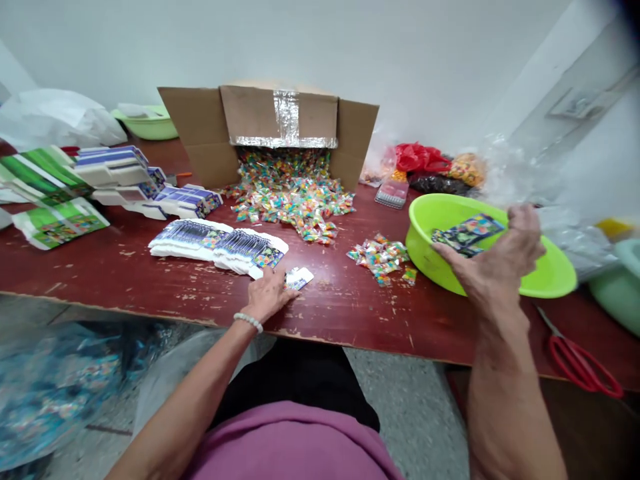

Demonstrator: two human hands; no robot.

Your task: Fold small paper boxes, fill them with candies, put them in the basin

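Note:
My left hand (270, 291), with a beaded bracelet at its wrist, reaches down to a small printed packet (299, 278) on the red table, at the right end of a fanned row of flat printed packets (193, 239). Its fingers are bent over the packet's left end; whether they grip it is unclear. Over the yellow-green basin (555, 270) is my right hand (493, 257), thumb stretched out and apart from the raised, curled fingers. Dark printed packets (473, 230) show in the basin behind this hand. Small wrapped candies (381, 259) lie left of the basin.
An open cardboard box (255, 110) spills wrapped candies (295, 200) onto the table (345, 313). Stacked cartons (65, 223) stand at left. Red-handled scissors (583, 365) lie at the right front edge. Plastic bags (423, 159) and a pale green bowl (620, 287) are at right.

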